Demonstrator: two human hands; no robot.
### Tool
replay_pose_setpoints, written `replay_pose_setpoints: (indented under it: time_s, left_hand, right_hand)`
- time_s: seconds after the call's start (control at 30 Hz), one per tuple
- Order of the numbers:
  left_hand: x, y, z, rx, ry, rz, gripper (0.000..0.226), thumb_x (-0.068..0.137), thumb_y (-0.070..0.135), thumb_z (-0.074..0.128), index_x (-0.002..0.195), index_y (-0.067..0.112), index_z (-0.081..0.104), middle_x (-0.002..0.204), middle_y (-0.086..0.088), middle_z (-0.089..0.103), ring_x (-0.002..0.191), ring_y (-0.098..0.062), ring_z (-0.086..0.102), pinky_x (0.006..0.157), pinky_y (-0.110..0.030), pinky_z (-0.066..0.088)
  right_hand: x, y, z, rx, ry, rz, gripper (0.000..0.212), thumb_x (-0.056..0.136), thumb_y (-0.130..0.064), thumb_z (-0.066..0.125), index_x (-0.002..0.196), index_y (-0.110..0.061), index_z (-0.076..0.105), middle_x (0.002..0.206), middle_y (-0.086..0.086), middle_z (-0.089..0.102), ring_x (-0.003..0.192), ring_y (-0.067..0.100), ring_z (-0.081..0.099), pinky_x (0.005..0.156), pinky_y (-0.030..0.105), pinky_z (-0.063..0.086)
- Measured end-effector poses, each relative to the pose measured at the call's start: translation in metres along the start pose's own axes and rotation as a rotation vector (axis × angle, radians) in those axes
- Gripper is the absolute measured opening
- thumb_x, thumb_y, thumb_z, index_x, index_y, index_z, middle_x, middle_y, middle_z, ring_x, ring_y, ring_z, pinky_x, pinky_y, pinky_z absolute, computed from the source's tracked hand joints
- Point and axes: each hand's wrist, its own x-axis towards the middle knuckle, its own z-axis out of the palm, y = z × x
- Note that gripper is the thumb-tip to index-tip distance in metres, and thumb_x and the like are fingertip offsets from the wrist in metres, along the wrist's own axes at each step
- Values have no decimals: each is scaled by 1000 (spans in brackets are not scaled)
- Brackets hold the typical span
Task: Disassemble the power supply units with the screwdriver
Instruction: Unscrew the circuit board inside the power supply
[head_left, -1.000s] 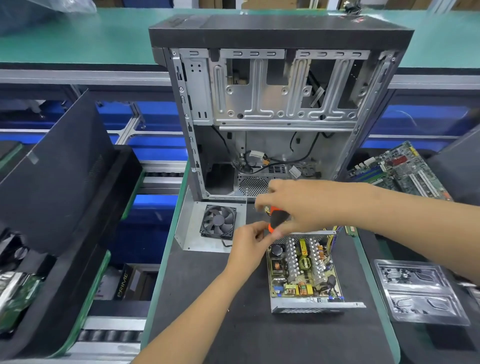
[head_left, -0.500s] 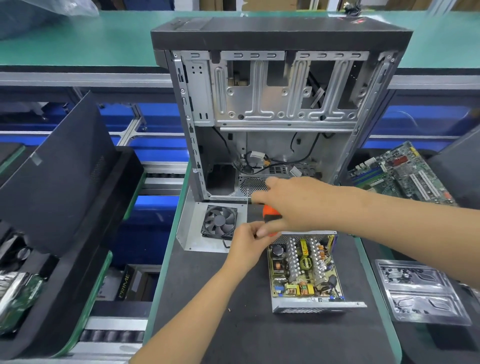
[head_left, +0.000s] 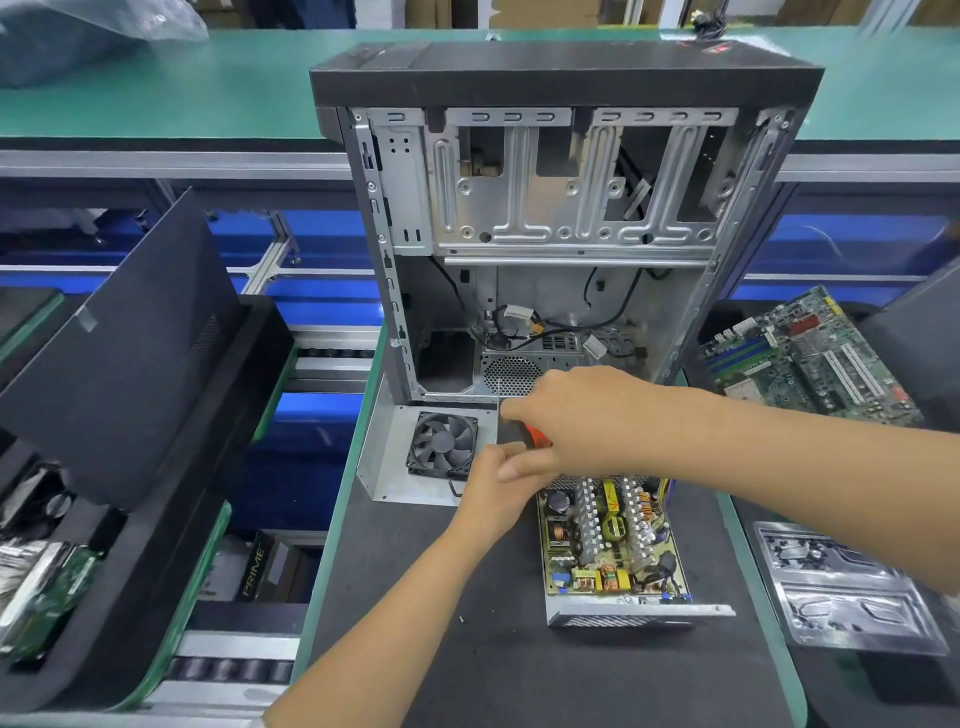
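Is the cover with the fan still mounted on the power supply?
No, the fan cover lies flat on the mat left of the open power supply, whose circuit board is exposed.

Right hand curls its fingers (knuckles up) just above the curled left hand.

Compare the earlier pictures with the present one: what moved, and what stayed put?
The right hand, gripping the orange-handled screwdriver, shifted slightly up toward the case, hiding more of the handle. The left hand stayed at the far corner of the open power supply unit. The fan plate and computer case did not move.
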Motion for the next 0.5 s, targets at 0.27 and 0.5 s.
replay_pose_setpoints:
  time_s: [0.27,0.5]
  left_hand:
    - [-1,0,0,-64,-39,13,40,84,6,73,54,25,54,57,-2,40,59,-10,33,60,-24,30]
    - [-2,2,-3,28,-64,61,24,85,3,71,65,-8,62,48,12,26,44,-5,23,50,-17,20]
  right_hand:
    - [-6,6,1,74,-99,-145,27,90,-19,55,114,-27,46,109,1,37,94,21,41,59,32,40]
    - [2,-5,8,-51,85,112,28,95,-42,52,99,-15,50,93,5,53,65,21,41,53,30,32]
